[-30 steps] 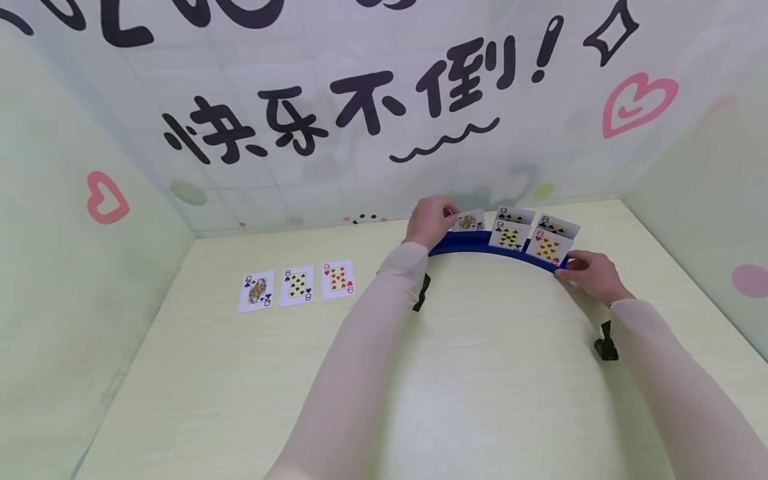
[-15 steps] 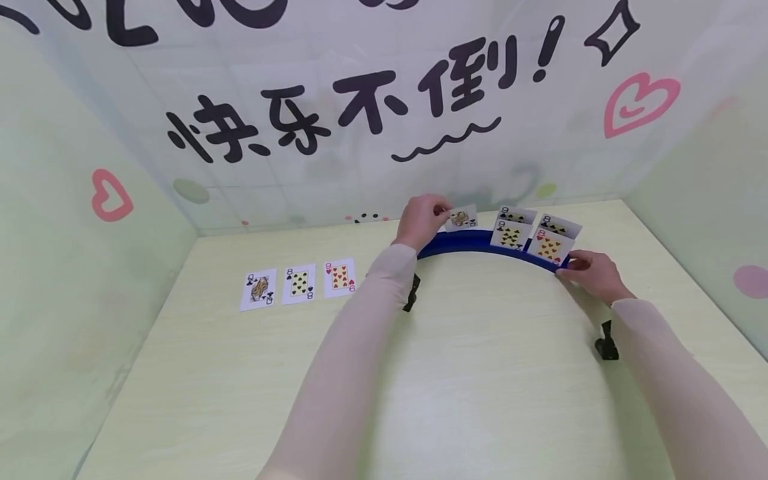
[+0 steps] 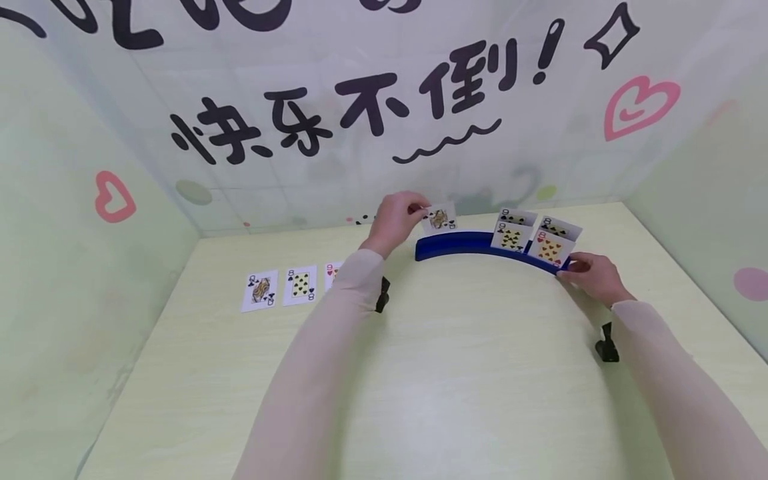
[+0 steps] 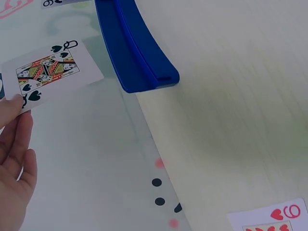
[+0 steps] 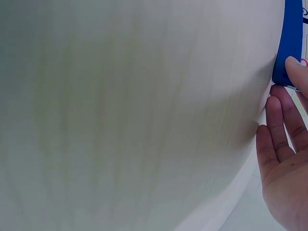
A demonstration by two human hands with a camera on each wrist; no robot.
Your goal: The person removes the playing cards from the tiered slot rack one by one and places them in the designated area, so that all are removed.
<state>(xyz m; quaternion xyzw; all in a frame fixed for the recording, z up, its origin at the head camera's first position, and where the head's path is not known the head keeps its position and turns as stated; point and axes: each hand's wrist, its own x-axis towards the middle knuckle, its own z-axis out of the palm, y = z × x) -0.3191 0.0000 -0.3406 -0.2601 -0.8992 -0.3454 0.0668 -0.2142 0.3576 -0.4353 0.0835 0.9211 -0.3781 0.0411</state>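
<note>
My left hand (image 3: 393,220) pinches a queen of spades (image 3: 440,219) by its edge, thumb on the card's face. The card is raised over the left part of a curved blue card holder (image 3: 456,243); the left wrist view shows a gap between this queen (image 4: 86,72) and the holder's bare end (image 4: 149,79). My right hand (image 3: 594,277) grips the holder's right end, its thumb (image 5: 296,72) against the blue side. On the right half of the holder stand a nine of clubs (image 3: 510,237) and an eight of hearts (image 3: 550,249), each with another black card behind it.
At the left of the table lie a queen (image 3: 261,291), an eight of spades (image 3: 300,285) and a nine of hearts (image 3: 331,272), partly covered by my left sleeve. The wall banner (image 3: 360,180) rises just behind the holder.
My left hand has moved left with the queen of spades, uncovering the holder's left end. The right hand has stayed on the holder's right end.
</note>
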